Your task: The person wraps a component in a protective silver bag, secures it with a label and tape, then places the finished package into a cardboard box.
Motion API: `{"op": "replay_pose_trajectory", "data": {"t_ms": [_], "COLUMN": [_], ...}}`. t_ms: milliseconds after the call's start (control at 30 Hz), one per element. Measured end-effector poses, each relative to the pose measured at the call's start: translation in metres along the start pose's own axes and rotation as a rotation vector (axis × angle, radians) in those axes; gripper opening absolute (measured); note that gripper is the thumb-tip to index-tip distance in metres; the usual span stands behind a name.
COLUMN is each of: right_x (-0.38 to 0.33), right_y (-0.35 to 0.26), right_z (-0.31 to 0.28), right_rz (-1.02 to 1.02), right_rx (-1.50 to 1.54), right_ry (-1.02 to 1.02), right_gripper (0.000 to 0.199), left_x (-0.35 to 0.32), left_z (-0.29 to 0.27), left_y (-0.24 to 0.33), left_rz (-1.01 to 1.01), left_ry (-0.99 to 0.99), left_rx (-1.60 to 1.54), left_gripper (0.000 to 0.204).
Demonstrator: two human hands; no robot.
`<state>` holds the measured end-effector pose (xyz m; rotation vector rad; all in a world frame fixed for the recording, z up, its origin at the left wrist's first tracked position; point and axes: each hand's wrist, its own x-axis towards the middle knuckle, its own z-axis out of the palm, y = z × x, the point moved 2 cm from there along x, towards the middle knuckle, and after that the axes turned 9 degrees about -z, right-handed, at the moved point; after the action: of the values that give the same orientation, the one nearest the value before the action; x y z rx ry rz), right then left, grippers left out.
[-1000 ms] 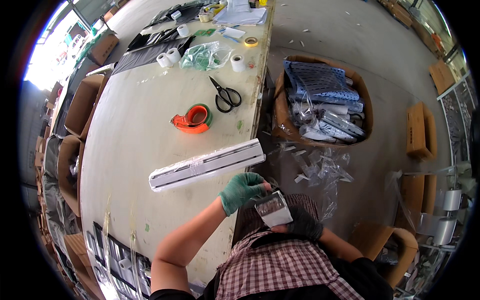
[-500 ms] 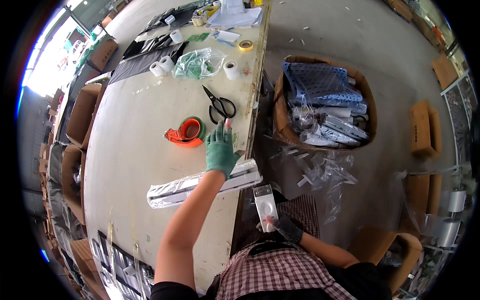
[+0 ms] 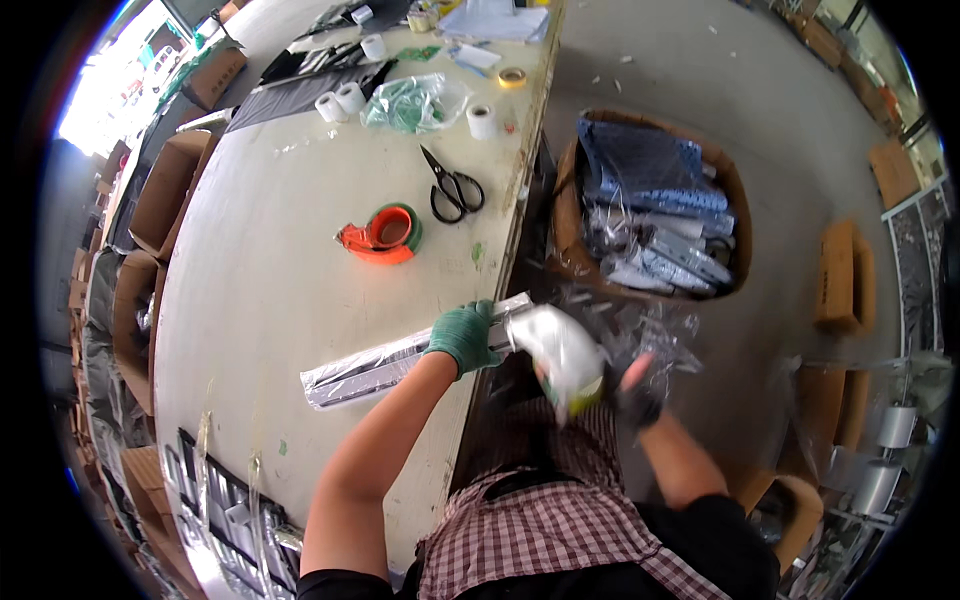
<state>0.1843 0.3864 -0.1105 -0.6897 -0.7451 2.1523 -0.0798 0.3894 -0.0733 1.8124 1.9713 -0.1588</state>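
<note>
My left hand (image 3: pixel 465 338), in a green glove with bare fingertips, is closed around a long bundle wrapped in clear plastic (image 3: pixel 365 378). The bundle lies aslant across the table's right edge, and my hand is near its right end. Just beyond that end, a white object with a yellow-green patch (image 3: pixel 560 350) is smeared by motion, so its kind is unclear. My right hand (image 3: pixel 640 398), in a dark glove, is close by on its right. That thumb sticks up, while the other fingers are hidden or blurred.
An orange tape dispenser (image 3: pixel 382 235) and black scissors (image 3: pixel 450 188) lie farther up the table (image 3: pixel 250 270). White rolls (image 3: pixel 481 122) and a plastic bag of green material (image 3: pixel 415 103) are beyond them. A full carton (image 3: pixel 566 225) stands on the floor at right.
My left hand has come down from near the scissors onto the wrapped bundle. My right hand has moved up and right from my lap, and a white object now blurs beside it.
</note>
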Motion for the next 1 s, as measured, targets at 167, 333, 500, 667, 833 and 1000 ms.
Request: {"op": "replay_pose_trajectory", "data": {"t_ms": [167,333,500,667,833,1000], "right_x": [0.036,0.072,0.079,0.07,-0.037,-0.078], "right_y": [0.07,-0.015,-0.002,-0.076,-0.068,-0.008], "right_z": [-0.042,0.021,-0.028,0.044,0.081,0.046], "right_rz": [0.305,-0.026,0.077,-0.353,-0.185,0.014], "right_rx": [0.005,-0.093,-0.16,-0.283,-0.19,-0.366], "right_ry": [0.089,-0.064,-0.038,-0.075,-0.233,0.169], "right_gripper": [0.099,0.097,0.061,0.064,0.1,0.075], "left_x": [-0.025,-0.031,-0.032,-0.011,0.029,0.031], "left_z": [0.012,-0.014,0.025,-0.002,-0.03,-0.027], "left_y": [0.039,0.035,0.056,0.035,0.019,0.018], "left_rz": [0.297,0.301,0.487,0.216,0.026,-0.026], "left_ry": [-0.102,-0.004,0.063,-0.041,-0.079,-0.089], "left_rx": [0.088,0.07,0.299,0.199,0.167,0.157], "left_gripper": [0.072,0.071,0.074,0.072,0.078,0.08]}}
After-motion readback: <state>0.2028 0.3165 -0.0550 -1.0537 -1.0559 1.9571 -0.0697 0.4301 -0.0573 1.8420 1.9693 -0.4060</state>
